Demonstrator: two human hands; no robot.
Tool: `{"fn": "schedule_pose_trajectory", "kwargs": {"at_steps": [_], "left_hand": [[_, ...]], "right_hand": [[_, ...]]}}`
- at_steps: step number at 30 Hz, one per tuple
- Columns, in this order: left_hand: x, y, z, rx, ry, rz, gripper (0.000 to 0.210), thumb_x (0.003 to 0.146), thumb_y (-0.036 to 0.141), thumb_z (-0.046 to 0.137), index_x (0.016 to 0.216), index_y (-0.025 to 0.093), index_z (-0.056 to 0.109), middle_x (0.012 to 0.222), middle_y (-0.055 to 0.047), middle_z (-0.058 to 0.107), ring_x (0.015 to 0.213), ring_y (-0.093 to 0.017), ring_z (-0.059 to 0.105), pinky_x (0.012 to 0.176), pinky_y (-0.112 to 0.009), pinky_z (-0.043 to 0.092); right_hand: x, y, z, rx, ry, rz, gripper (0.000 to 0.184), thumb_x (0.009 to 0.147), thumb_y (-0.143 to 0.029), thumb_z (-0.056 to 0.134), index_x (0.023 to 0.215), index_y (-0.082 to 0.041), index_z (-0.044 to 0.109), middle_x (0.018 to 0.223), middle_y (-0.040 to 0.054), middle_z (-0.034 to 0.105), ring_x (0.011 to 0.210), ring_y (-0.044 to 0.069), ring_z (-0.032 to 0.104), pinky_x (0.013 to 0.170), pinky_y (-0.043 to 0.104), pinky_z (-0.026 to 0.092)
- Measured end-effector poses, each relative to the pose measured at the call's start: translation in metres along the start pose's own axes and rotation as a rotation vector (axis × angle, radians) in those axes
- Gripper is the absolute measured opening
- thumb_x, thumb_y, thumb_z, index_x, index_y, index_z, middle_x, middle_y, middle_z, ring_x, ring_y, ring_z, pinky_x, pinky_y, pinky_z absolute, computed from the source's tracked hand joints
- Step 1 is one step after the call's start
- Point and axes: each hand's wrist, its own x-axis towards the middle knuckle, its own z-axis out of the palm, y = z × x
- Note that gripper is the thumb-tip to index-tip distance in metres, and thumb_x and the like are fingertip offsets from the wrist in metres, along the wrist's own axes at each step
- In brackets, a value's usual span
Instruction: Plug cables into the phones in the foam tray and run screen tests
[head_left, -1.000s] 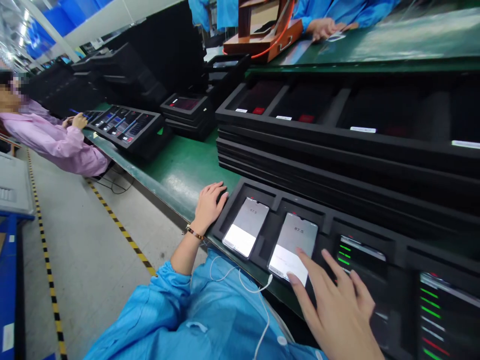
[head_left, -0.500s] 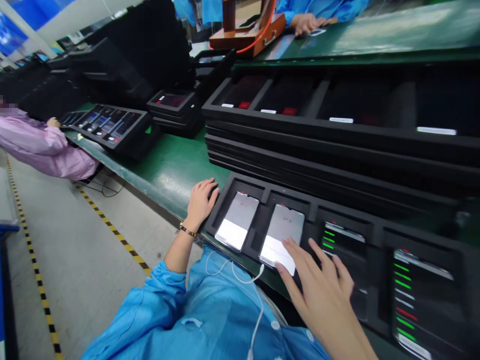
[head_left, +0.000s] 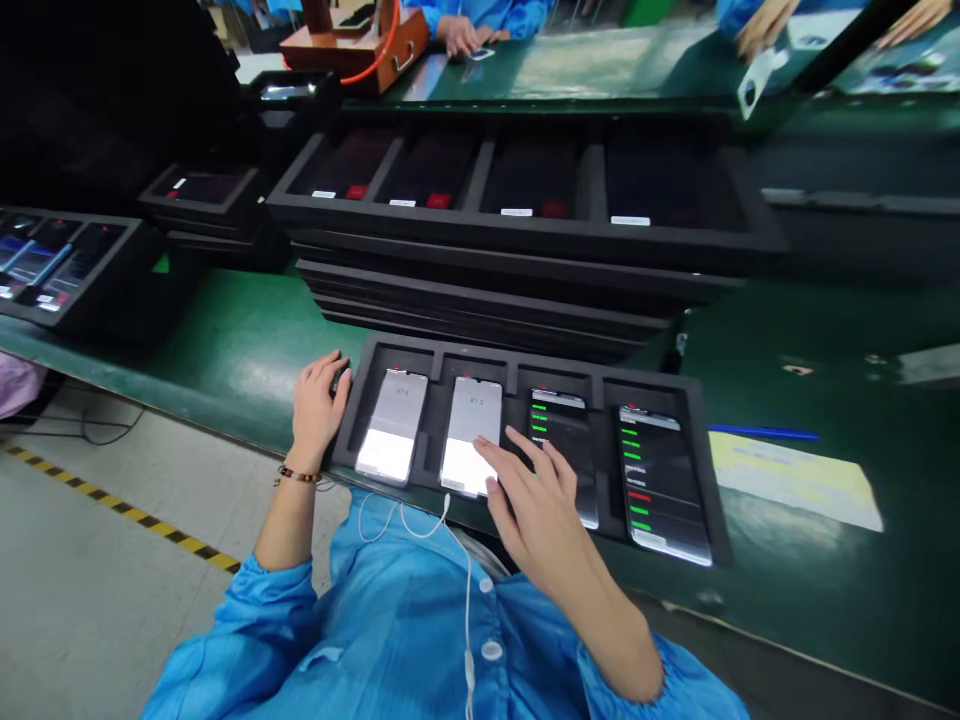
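Note:
A black foam tray [head_left: 589,365] holds several smartphones side by side. The leftmost phone [head_left: 394,425] and the second phone [head_left: 471,425] show pale grey and white screens. On the third phone [head_left: 574,470] and the rightmost phone [head_left: 664,480], dark screens carry green lines; the rightmost has a red one too. My right hand [head_left: 536,500] is open, fingers spread, its fingertips at the second phone's lower screen and its palm partly hiding the third phone. A white earphone cable [head_left: 448,505] meets the second phone's bottom edge. Beside the tray's left end, my left hand [head_left: 316,405] lies open on the green bench.
Behind the tray rises a stack of black foam trays [head_left: 487,225] holding dark phones. More trays [head_left: 75,250] stand left. At right lie a blue pen [head_left: 765,433] and a yellow-white paper [head_left: 795,480]. Across the bench are co-workers' hands [head_left: 459,35] and a wooden box [head_left: 360,55].
The view has swung to the right, bringing the pen, the paper and another co-worker's hands into sight. My right hand stays over the second phone, and my left hand stays by the tray.

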Motion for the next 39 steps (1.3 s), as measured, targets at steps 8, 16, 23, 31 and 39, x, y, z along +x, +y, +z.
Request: {"fn": "schedule_pose_trajectory", "kwargs": {"at_steps": [8, 16, 23, 31, 39], "left_hand": [[0.002, -0.002, 0.001, -0.003, 0.006, 0.013, 0.036, 0.112, 0.044, 0.050, 0.129, 0.024, 0.074, 0.149, -0.013, 0.072, 0.140, -0.034, 0.062, 0.122, -0.058, 0.047], [0.002, -0.002, 0.000, 0.018, -0.004, 0.013, 0.039, 0.112, 0.047, 0.049, 0.128, 0.023, 0.075, 0.148, -0.014, 0.073, 0.138, -0.035, 0.063, 0.121, -0.057, 0.047], [0.003, 0.001, 0.000, -0.005, 0.004, 0.011, 0.042, 0.112, 0.049, 0.050, 0.128, 0.020, 0.075, 0.146, -0.016, 0.073, 0.138, -0.036, 0.062, 0.121, -0.058, 0.046], [0.000, 0.029, -0.012, -0.183, 0.104, -0.001, 0.039, 0.113, 0.050, 0.050, 0.113, 0.022, 0.078, 0.122, -0.012, 0.082, 0.118, -0.029, 0.073, 0.109, -0.048, 0.055], [0.038, 0.103, -0.010, -0.242, -0.433, 0.442, 0.036, 0.114, 0.045, 0.051, 0.135, 0.027, 0.075, 0.140, -0.009, 0.077, 0.132, -0.029, 0.069, 0.125, -0.053, 0.042]], "right_hand": [[-0.002, 0.003, -0.005, -0.033, 0.049, 0.074, 0.043, 0.113, -0.021, 0.041, 0.151, -0.024, 0.060, 0.156, 0.0071, 0.068, 0.153, 0.032, 0.051, 0.127, 0.056, 0.030], [0.000, -0.004, -0.004, -0.001, 0.025, 0.038, 0.043, 0.114, -0.020, 0.040, 0.154, -0.021, 0.058, 0.163, 0.0101, 0.061, 0.156, 0.030, 0.048, 0.129, 0.056, 0.028], [0.002, -0.008, 0.000, 0.030, 0.006, -0.068, 0.044, 0.113, -0.037, 0.053, 0.154, -0.022, 0.056, 0.163, 0.0126, 0.061, 0.156, 0.033, 0.048, 0.127, 0.058, 0.033], [0.003, -0.015, 0.009, 0.047, -0.041, -0.145, 0.051, 0.106, -0.032, 0.062, 0.156, -0.022, 0.056, 0.165, 0.0141, 0.057, 0.158, 0.034, 0.044, 0.127, 0.060, 0.037], [-0.002, -0.019, 0.006, 0.041, 0.116, -0.104, 0.040, 0.107, -0.017, 0.055, 0.146, -0.023, 0.062, 0.151, 0.0078, 0.070, 0.146, 0.030, 0.055, 0.123, 0.054, 0.036]]}}
